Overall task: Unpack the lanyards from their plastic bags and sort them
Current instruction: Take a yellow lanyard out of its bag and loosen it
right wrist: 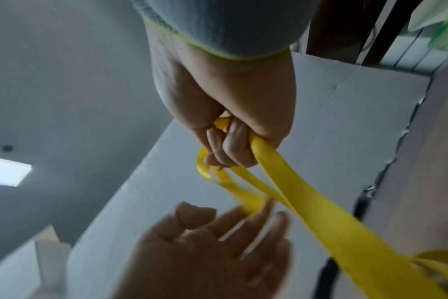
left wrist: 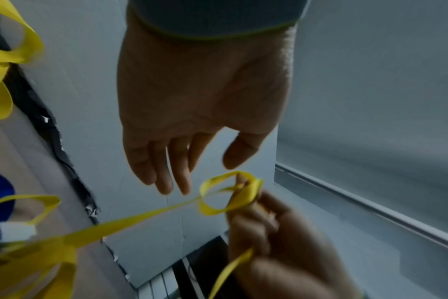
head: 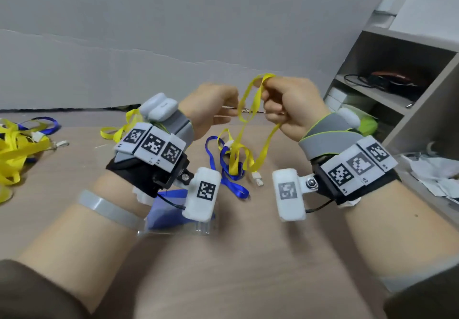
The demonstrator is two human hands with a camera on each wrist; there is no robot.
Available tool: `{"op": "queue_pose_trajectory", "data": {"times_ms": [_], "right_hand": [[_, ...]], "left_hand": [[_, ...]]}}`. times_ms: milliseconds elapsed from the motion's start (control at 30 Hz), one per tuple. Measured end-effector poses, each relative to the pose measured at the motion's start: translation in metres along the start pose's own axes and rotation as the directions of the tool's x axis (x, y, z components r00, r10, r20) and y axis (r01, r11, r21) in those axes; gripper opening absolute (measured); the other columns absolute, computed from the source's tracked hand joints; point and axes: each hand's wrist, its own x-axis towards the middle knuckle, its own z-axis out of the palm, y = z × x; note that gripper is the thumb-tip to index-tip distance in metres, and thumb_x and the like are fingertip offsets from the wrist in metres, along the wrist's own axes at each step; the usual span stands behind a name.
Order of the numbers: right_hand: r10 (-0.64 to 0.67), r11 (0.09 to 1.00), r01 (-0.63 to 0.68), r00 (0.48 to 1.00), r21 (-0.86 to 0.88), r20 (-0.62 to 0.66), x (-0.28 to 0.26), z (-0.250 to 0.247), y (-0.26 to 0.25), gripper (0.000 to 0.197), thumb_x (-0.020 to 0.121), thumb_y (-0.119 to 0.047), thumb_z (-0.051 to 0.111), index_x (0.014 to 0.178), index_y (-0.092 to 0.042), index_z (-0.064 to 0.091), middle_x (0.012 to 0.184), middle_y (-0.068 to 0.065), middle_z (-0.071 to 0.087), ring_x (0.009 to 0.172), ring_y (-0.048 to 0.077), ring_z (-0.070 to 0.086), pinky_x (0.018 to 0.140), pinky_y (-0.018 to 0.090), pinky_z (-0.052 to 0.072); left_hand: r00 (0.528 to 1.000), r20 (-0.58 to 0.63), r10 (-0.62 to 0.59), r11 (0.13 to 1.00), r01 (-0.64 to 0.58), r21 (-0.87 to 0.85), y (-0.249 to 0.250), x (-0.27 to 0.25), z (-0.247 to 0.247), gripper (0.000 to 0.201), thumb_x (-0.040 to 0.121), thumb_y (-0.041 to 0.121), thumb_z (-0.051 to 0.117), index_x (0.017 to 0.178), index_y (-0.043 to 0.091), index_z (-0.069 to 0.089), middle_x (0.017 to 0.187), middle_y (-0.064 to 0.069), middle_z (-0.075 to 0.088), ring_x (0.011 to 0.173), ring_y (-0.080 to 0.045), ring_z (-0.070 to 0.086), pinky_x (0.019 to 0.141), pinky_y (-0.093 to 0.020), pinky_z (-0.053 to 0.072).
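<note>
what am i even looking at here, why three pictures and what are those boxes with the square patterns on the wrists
No robot here: these are a person's two bare hands. The patterned boxes are marker blocks strapped to the wrists, along with small cameras. The wide picture comes from a camera on the person's head; the other two look along each hand from the wrists.

The right hand has its fingers curled round a yellow lanyard, which hangs down to the table. The left hand is open beside it, fingers reaching toward the ribbon's loop; its grip has not closed.

On the table lie a blue lanyard, a pile of yellow lanyards at far left, and a clear plastic bag with something blue inside. Shelves stand at right.
</note>
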Motion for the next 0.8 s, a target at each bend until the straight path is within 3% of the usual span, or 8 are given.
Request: {"op": "queue_pose_trajectory", "data": {"times_ms": [67, 167, 267, 367, 433, 500, 667, 800], "right_hand": [[-0.013, 0.995, 0.011, 1.000, 0.100, 0.016, 0.000, 0.004, -0.016, 0.011, 0.094, -0.003, 0.045, 0.093, 0.001, 0.056, 0.060, 0.003, 0.044, 0.037, 0.007, 0.029, 0.033, 0.015, 0.016], [-0.038, 0.980, 0.034, 0.999, 0.198, 0.013, -0.001, 0.011, -0.029, 0.017, 0.095, -0.005, 0.046, 0.085, -0.002, 0.059, 0.056, 0.002, 0.041, 0.037, 0.007, 0.028, 0.032, 0.017, 0.015], [-0.082, 0.971, 0.085, 0.996, 0.225, -0.023, -0.002, 0.011, -0.032, 0.017, 0.095, -0.004, 0.047, 0.085, -0.002, 0.060, 0.056, 0.002, 0.042, 0.038, 0.009, 0.029, 0.033, 0.017, 0.015], [-0.084, 0.965, 0.101, 0.993, 0.244, -0.080, 0.002, 0.003, -0.028, 0.016, 0.095, -0.005, 0.046, 0.089, -0.001, 0.060, 0.062, 0.007, 0.038, 0.037, 0.009, 0.028, 0.035, 0.018, 0.015], [-0.067, 0.963, 0.100, 0.988, 0.249, -0.140, 0.005, -0.004, -0.023, 0.016, 0.094, -0.005, 0.047, 0.090, -0.001, 0.061, 0.063, 0.007, 0.039, 0.037, 0.010, 0.028, 0.036, 0.017, 0.016], [-0.050, 0.961, 0.102, 0.979, 0.258, -0.199, 0.008, -0.011, -0.019, 0.015, 0.094, -0.005, 0.048, 0.088, -0.002, 0.062, 0.063, 0.007, 0.040, 0.037, 0.011, 0.029, 0.036, 0.017, 0.017], [-0.038, 0.968, 0.102, 0.962, 0.228, -0.269, 0.010, -0.023, -0.010, 0.014, 0.090, -0.004, 0.051, 0.085, -0.004, 0.064, 0.062, 0.006, 0.046, 0.038, 0.012, 0.031, 0.037, 0.018, 0.017], [-0.028, 0.974, 0.089, 0.960, 0.210, -0.278, 0.010, -0.026, -0.004, 0.013, 0.088, -0.005, 0.053, 0.082, -0.006, 0.064, 0.060, 0.005, 0.048, 0.038, 0.012, 0.030, 0.038, 0.018, 0.016]], "left_hand": [[0.990, 0.139, -0.024, 0.999, 0.019, 0.037, 0.000, -0.006, 0.006, 0.036, 0.079, 0.034, 0.053, 0.103, 0.008, 0.061, 0.084, -0.002, 0.074, 0.090, -0.021, 0.067, 0.087, -0.035, 0.043], [0.921, 0.386, -0.051, 0.996, 0.019, 0.088, -0.004, -0.010, 0.013, 0.069, 0.077, 0.047, 0.051, 0.129, 0.003, 0.055, 0.108, -0.013, 0.073, 0.100, -0.024, 0.065, 0.096, -0.039, 0.041], [0.878, 0.469, -0.093, 0.995, 0.062, 0.081, -0.005, -0.015, 0.015, 0.061, 0.092, 0.050, 0.051, 0.129, 0.003, 0.054, 0.097, -0.020, 0.071, 0.088, -0.028, 0.068, 0.073, -0.033, 0.055], [0.868, 0.481, -0.125, 0.992, 0.103, 0.071, -0.009, -0.015, 0.011, 0.052, 0.098, 0.048, 0.044, 0.121, 0.004, 0.059, 0.089, -0.018, 0.065, 0.085, -0.037, 0.069, 0.074, -0.038, 0.057], [0.881, 0.458, -0.118, 0.993, 0.102, 0.060, -0.014, -0.012, 0.006, 0.037, 0.099, 0.039, 0.049, 0.112, 0.007, 0.063, 0.087, -0.018, 0.061, 0.074, -0.035, 0.067, 0.081, -0.044, 0.055], [0.903, 0.421, -0.087, 0.994, 0.052, 0.094, -0.019, -0.009, -0.001, 0.024, 0.100, 0.023, 0.052, 0.108, 0.005, 0.066, 0.071, -0.011, 0.055, 0.068, -0.030, 0.063, 0.084, -0.047, 0.055], [0.940, 0.339, -0.042, 0.968, -0.046, 0.247, -0.028, -0.003, -0.010, 0.021, 0.099, -0.002, 0.047, 0.112, -0.009, 0.063, 0.077, -0.010, 0.064, 0.080, -0.030, 0.066, 0.080, -0.035, 0.059], [0.968, 0.250, -0.015, 0.879, -0.106, 0.464, -0.032, 0.002, -0.013, 0.013, 0.091, 0.004, 0.064, 0.103, 0.003, 0.068, 0.085, -0.003, 0.070, 0.076, -0.016, 0.067, 0.075, -0.030, 0.056]]}}
